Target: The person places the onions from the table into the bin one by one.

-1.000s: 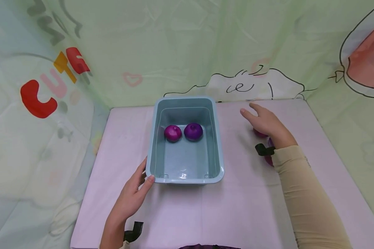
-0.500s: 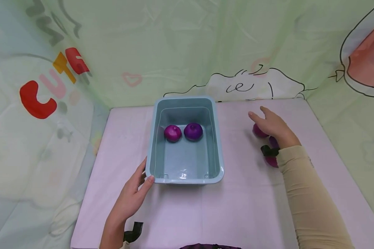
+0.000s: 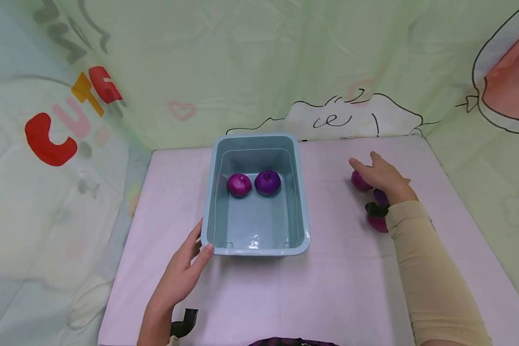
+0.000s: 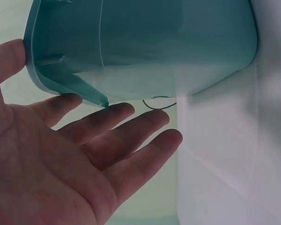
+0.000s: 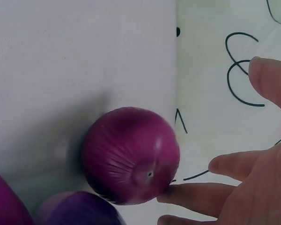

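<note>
The magenta onion (image 3: 361, 181) rests on the table (image 3: 242, 302) toward its far right corner, partly covered by the right hand (image 3: 385, 178) in the head view. That hand's grip is loose and unclosed, thumb and fingers spread; one fingertip lies right at the onion's side, and whether it touches I cannot tell. Nearer the table's near edge lie a dark purple onion (image 3: 380, 197) and a pink onion (image 3: 377, 224), both partly hidden.

The blue bin (image 3: 304, 206) stands left of them, between the table's left and right edges. Inside, a bright onion (image 3: 239, 185) and a violet onion (image 3: 267, 182) sit side by side. The left hand (image 3: 179, 278) is at the bin's near left corner, thumb and forefinger against the rim, fingers extended; its grip is relaxed. A beige sleeve (image 3: 437, 283) crosses the table's right part, and printed green cloth (image 3: 199, 72) rises behind the far edge.
</note>
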A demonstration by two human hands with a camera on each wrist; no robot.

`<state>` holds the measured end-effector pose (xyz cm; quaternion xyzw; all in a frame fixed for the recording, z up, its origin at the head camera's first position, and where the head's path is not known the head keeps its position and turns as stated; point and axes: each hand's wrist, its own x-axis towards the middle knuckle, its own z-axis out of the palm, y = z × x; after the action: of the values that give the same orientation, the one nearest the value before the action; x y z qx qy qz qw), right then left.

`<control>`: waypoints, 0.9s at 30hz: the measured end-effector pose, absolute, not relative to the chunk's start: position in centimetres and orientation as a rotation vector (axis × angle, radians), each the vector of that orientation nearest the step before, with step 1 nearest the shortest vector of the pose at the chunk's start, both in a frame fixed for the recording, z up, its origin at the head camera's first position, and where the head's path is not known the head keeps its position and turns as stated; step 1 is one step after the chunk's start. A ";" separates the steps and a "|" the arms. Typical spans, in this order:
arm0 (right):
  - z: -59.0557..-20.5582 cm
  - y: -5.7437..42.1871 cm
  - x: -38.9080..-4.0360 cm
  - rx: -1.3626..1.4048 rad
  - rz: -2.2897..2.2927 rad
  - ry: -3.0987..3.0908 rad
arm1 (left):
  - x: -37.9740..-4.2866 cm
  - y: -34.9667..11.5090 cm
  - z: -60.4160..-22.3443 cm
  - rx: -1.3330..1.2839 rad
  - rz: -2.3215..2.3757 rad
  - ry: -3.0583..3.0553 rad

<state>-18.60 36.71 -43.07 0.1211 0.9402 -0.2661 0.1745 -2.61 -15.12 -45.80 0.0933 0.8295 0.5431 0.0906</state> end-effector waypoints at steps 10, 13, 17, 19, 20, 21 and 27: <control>-44.0 37.7 -18.6 0.346 -0.689 2.630 | -2.7 -15.2 -45.8 0.281 1.623 2.456; -44.5 37.9 -18.8 0.339 -0.665 2.633 | -2.7 -15.2 -45.8 0.279 1.623 2.456; -45.0 38.0 -19.0 0.331 -0.651 2.637 | -2.6 -15.2 -45.8 0.273 1.621 2.456; -45.1 38.0 -19.2 0.328 -0.645 2.638 | -2.6 -15.2 -45.8 0.273 1.618 2.458; -45.1 38.0 -19.2 0.327 -0.643 2.638 | -2.6 -15.2 -45.8 0.275 1.617 2.459; -45.1 38.0 -19.3 0.326 -0.640 2.638 | -2.6 -15.2 -45.8 0.276 1.616 2.460; -45.4 37.9 -19.9 0.316 -0.614 2.651 | -2.7 -15.2 -45.8 0.278 1.607 2.466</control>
<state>-19.90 37.85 -45.44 0.1130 0.9482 -0.2196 0.1999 -2.65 -15.18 -45.76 0.0937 0.8304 0.5413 0.0925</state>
